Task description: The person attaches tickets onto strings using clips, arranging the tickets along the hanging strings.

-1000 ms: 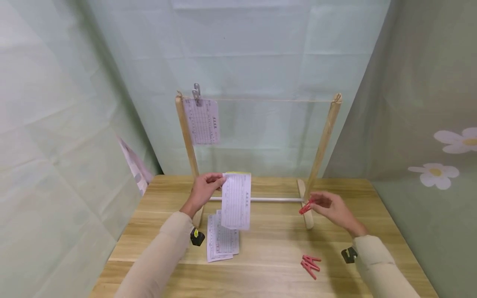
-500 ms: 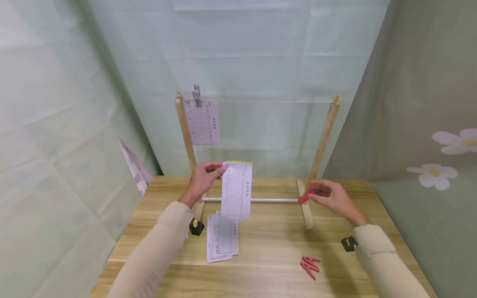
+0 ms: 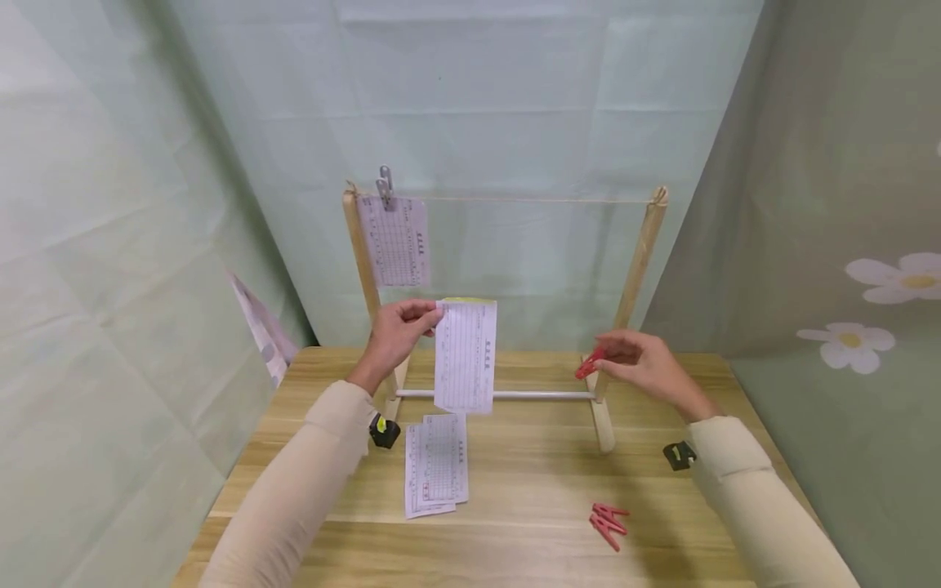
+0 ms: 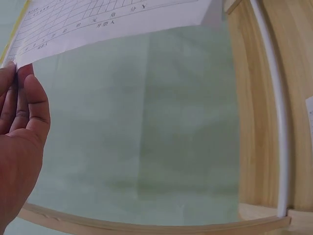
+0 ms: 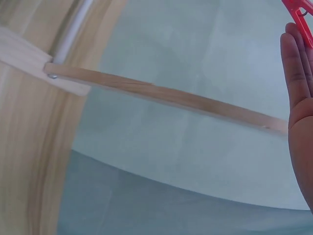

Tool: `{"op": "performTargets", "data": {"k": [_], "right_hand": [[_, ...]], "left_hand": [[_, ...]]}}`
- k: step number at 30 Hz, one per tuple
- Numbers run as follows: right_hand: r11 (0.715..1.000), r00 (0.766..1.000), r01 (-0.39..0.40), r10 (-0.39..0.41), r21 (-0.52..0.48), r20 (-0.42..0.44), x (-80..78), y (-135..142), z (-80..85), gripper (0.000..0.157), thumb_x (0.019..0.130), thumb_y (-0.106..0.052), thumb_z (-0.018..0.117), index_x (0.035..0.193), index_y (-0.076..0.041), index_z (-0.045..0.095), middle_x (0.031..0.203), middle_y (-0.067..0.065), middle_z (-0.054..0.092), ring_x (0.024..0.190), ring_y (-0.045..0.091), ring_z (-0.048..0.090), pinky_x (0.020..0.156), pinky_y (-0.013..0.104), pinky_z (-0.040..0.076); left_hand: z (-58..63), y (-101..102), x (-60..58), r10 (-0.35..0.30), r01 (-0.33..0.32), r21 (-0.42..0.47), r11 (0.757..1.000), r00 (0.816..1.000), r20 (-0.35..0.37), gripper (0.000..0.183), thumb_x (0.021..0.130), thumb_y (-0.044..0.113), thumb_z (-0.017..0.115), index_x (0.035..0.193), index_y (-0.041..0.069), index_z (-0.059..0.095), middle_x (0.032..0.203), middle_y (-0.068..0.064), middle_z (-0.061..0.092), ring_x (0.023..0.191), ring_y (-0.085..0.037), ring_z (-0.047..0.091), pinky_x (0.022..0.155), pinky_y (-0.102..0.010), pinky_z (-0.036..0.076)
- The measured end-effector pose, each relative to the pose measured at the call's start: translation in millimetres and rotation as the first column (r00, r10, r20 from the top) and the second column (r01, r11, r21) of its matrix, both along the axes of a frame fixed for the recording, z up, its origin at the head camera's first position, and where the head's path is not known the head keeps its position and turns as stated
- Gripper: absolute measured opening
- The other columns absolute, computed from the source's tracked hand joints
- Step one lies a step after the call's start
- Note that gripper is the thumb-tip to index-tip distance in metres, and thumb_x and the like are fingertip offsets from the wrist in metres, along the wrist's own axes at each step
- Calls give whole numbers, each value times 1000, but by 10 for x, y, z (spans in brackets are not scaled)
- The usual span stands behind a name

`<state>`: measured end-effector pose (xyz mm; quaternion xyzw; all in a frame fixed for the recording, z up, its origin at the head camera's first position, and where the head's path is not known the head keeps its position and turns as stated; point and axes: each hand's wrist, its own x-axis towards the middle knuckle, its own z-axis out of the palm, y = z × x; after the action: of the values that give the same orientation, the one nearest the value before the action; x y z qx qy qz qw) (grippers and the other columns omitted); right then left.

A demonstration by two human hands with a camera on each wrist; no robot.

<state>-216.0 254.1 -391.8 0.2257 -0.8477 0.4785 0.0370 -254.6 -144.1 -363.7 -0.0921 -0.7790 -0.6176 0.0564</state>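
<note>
My left hand [image 3: 400, 333] pinches a printed paper form [image 3: 466, 358] by its upper left corner, and the sheet hangs upright with a yellow strip along its top edge. In the left wrist view the form [image 4: 112, 22] stretches away from the fingertips. My right hand [image 3: 641, 367] pinches a red clothespin [image 3: 590, 363] in front of the right post. The clothespin [image 5: 299, 17] shows only in part in the right wrist view. Behind, a similar form [image 3: 397, 245] hangs from a string [image 3: 515, 199], held by metal clips [image 3: 385, 188] near the left post.
Two wooden posts [image 3: 636, 286] carry the string, with a white rod [image 3: 544, 395] joining their feet. Several forms [image 3: 441, 461] lie overlapping on the wooden table [image 3: 529, 474] at front left. Red clothespins [image 3: 608, 523] lie at front right. Pale cloth surrounds the table.
Both hands have risen toward the string, the left one lifting the form off the view of the stack, the right one carrying the red clothespin up and slightly left.
</note>
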Motion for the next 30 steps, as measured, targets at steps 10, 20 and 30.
{"op": "performTargets", "data": {"k": [10, 20, 30], "right_hand": [[999, 997, -41, 41, -3, -65, -123, -143, 265, 36, 90, -5, 74, 123, 4, 64, 106, 17, 71, 91, 11, 67, 75, 20, 55], [999, 996, -36, 38, 26, -77, -213, -249, 559, 38, 91, -7, 74, 126, 3, 64, 109, 16, 71, 94, 13, 68, 75, 19, 54], [998, 998, -39, 41, 54, -46, -302, -360, 792, 45, 91, -11, 75, 132, 0, 60, 110, 16, 70, 97, 21, 68, 79, 19, 53]], "left_hand": [[217, -5, -62, 11, -12, -13, 1000, 997, -78, 23, 95, 12, 70, 110, -5, 70, 100, -15, 71, 79, -15, 64, 74, -29, 58], [332, -3, -135, 34, -33, 7, 999, 993, -116, 25, 94, 14, 72, 110, -5, 71, 100, -16, 72, 80, -15, 64, 74, -30, 58], [453, -12, -172, 51, -49, 21, 999, 988, -145, 25, 94, 15, 71, 111, -5, 71, 97, -13, 71, 80, -14, 63, 70, -23, 56]]}}
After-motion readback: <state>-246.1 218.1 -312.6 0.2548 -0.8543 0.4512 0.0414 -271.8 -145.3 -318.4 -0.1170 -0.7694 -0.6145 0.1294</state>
